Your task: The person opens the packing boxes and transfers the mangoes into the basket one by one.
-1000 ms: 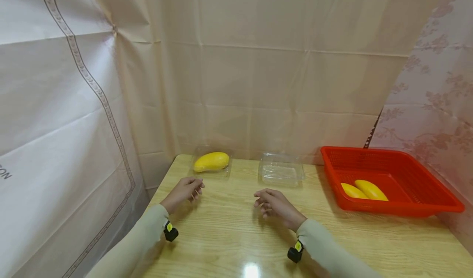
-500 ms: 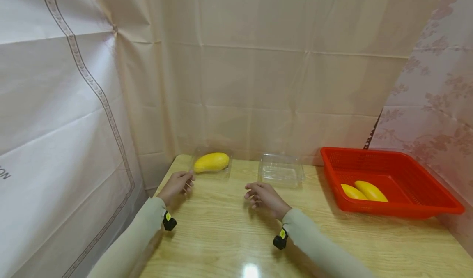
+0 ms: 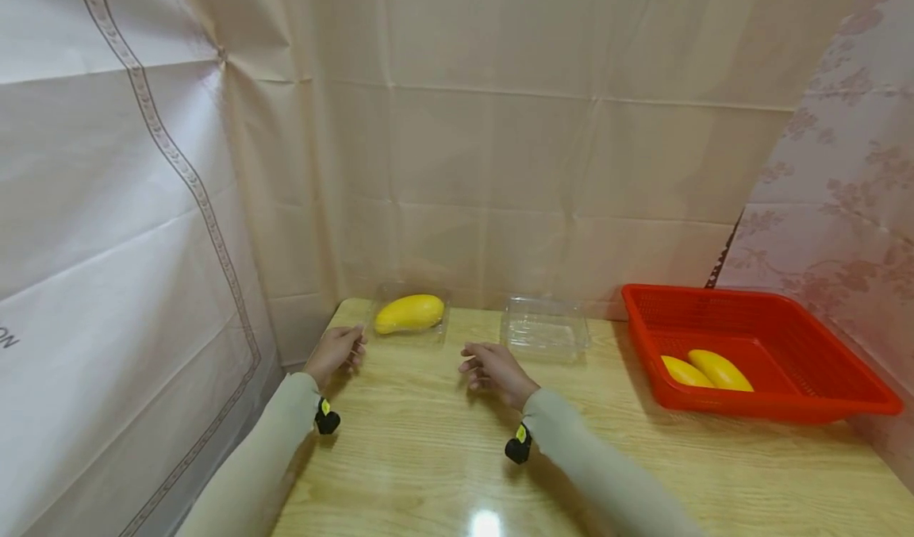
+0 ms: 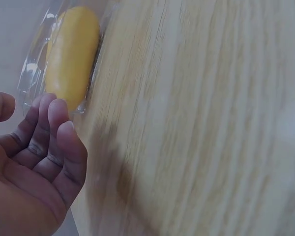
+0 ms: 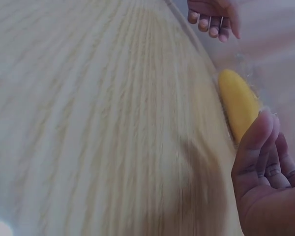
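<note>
A yellow mango (image 3: 409,314) lies in a clear plastic box (image 3: 443,332) at the table's far left. Just in front of that box's left corner is my left hand (image 3: 337,353), fingers loosely bent and holding nothing. My right hand (image 3: 496,372) hovers over the table to the right, fingers also relaxed around nothing. In the left wrist view, the fingertips overlap the near end of the mango (image 4: 73,51); contact cannot be told. The right wrist view has the mango (image 5: 237,101) beyond the fingers. A second clear plastic box (image 3: 546,332), with nothing visible inside, sits behind my right hand.
At the right stands a red plastic basket (image 3: 842,374) with two yellow mangoes (image 3: 720,370) in it. Cloth sheeting (image 3: 485,148) hangs behind the wooden table (image 3: 414,458) and along both sides.
Both hands have moved forward and to the left, the left one closer to the box with the mango. The boxes, basket and mangoes stay in place.
</note>
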`<state>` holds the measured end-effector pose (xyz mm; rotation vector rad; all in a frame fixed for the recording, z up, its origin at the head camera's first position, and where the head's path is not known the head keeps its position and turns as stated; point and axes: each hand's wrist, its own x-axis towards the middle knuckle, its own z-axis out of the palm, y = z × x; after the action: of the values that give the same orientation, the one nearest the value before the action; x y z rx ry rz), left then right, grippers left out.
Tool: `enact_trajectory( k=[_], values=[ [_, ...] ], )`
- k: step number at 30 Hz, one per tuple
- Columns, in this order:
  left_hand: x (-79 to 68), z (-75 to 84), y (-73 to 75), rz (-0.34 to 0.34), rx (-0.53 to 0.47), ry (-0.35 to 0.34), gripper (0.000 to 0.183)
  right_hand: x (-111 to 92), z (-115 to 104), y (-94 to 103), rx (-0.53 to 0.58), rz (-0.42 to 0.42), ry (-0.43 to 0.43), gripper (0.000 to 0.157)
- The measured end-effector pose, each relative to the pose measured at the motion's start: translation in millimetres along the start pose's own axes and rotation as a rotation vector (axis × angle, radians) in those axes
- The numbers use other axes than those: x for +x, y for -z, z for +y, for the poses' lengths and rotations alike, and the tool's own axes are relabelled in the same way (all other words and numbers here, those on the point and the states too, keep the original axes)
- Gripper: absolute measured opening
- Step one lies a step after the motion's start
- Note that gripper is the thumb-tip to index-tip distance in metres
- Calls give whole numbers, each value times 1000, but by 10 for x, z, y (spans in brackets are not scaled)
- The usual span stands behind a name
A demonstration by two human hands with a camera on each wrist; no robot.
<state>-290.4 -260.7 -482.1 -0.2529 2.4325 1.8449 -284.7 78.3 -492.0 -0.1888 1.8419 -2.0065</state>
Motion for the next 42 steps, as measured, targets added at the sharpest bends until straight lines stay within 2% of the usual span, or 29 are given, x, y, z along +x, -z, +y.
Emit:
enact_trajectory(
  k=[6, 17, 26, 33, 42],
  values=[
    [85, 23, 32, 10, -17, 4, 47, 163, -41, -117, 26, 0, 17, 51],
    [163, 2, 35, 7, -67, 49, 46, 402, -26, -318, 31, 64, -12, 48],
    [248, 41, 6, 19, -64, 55, 44, 502, -25, -385, 53, 107, -24, 47],
    [276, 45, -28, 34, -48, 52, 43, 618, 24, -432, 97, 145, -42, 39],
    [275, 85, -66, 6, -91, 49, 39, 717, -22, -486, 117, 154, -22, 36]
  ],
)
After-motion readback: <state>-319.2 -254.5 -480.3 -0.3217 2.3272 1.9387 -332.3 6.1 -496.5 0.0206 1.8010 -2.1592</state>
